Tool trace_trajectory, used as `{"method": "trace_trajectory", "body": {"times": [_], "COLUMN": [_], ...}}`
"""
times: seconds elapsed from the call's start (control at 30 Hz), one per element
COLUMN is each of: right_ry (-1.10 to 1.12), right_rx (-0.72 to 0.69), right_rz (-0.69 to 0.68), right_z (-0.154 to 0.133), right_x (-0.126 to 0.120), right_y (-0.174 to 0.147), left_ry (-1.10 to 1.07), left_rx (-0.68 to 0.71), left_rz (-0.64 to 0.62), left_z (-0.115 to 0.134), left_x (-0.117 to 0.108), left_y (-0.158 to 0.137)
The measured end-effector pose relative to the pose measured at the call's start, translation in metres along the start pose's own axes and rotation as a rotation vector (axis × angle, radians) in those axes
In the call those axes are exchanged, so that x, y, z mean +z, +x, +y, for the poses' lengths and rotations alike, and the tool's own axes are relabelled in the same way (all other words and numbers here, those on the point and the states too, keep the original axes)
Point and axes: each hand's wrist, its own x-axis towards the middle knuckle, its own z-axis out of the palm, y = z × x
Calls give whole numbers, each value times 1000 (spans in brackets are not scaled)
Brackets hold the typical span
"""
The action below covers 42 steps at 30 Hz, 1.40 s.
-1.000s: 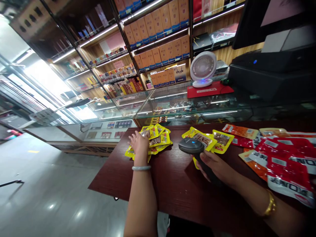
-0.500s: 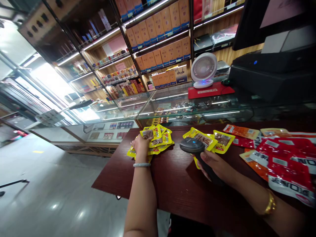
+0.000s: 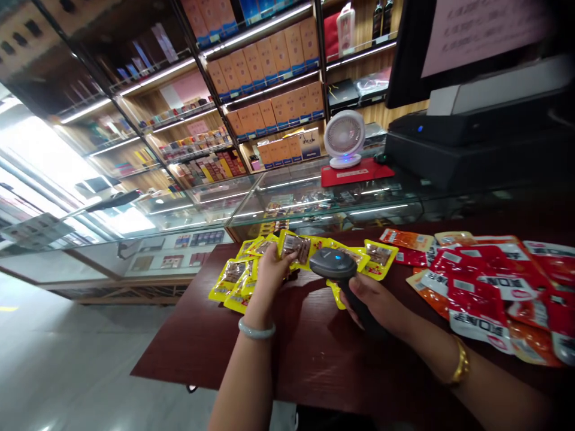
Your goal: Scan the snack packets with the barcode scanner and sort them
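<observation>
My left hand [image 3: 272, 268], with a pale bangle at the wrist, pinches a yellow snack packet [image 3: 295, 246] whose printed side faces me. Below and left of that hand lies a loose pile of similar yellow packets [image 3: 233, 274]. In my right hand [image 3: 375, 299] is a black barcode scanner [image 3: 333, 263], its fingers wrapped round the handle and its head pointing left towards the held packet. More yellow packets [image 3: 378, 256] lie behind and beside the scanner, partly hidden by it. A gold bracelet circles my right wrist.
Red and white snack packets [image 3: 478, 287] and orange ones are heaped on the dark wooden table [image 3: 179, 353] at right. Behind stand a glass display counter [image 3: 287, 191], a small white fan [image 3: 345, 136] on a red mat and a black monitor [image 3: 406, 60]. Shelves of boxes line the wall.
My left hand has lifted a yellow packet off the pile and brought it right, close to the scanner. The scanner stays in my right hand. The view has turned slightly right.
</observation>
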Motion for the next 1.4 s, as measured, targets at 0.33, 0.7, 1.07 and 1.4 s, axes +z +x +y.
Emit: {"method": "trace_trajectory", "body": {"times": [0.33, 0.7, 1.07, 1.4], "right_ry": [25, 36, 56, 13], "right_rx": [-18, 49, 85, 59], "right_rz": [62, 57, 55, 31], "right_z": [0, 5, 8, 7], "right_x": [-1, -4, -4, -3], "right_y": [4, 5, 5, 6], "left_ry": [-229, 259, 894, 979], "left_rx": [-24, 193, -146, -13], "left_rz": [-289, -65, -75, -219], "left_z": [-1, -5, -41, -18], "left_x": [25, -1, -37, -37], "left_y": [-8, 3, 21, 8]}}
